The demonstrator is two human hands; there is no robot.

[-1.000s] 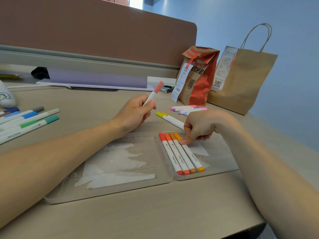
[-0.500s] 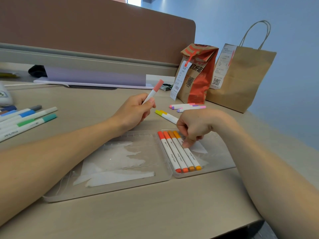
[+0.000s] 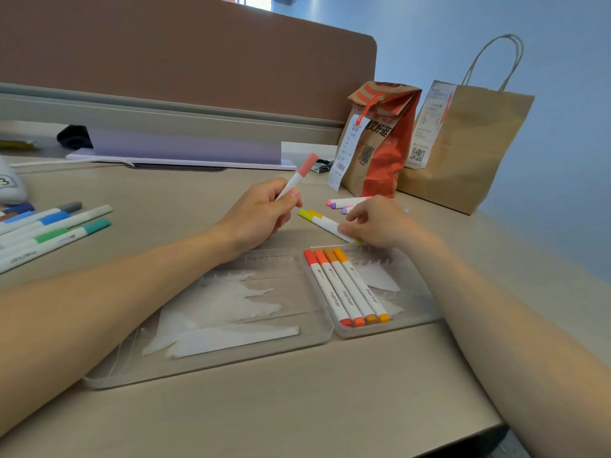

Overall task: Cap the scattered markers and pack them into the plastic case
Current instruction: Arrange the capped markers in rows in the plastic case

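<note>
A clear plastic case (image 3: 410,320) lies open on the desk, its lid (image 3: 139,365) folded out to the left. Several capped red and orange markers (image 3: 347,289) lie side by side in its left part. My left hand (image 3: 261,216) grips a pink-capped marker (image 3: 299,175), tip pointing up and away. Behind the case, my right hand (image 3: 380,223) pinches the near end of two yellow markers (image 3: 319,219) lying on the desk. Pink and purple markers (image 3: 347,203) lie just beyond.
Several blue, green and grey markers (image 3: 56,231) lie at the left. A red paper bag (image 3: 380,143) and a brown handled bag (image 3: 463,143) stand at the back right. A partition wall (image 3: 185,57) closes the far side. The desk's right edge is near.
My right hand has left the orange markers in the case and moved back to the yellow markers behind it. My left hand still holds the pink marker in about the same place.
</note>
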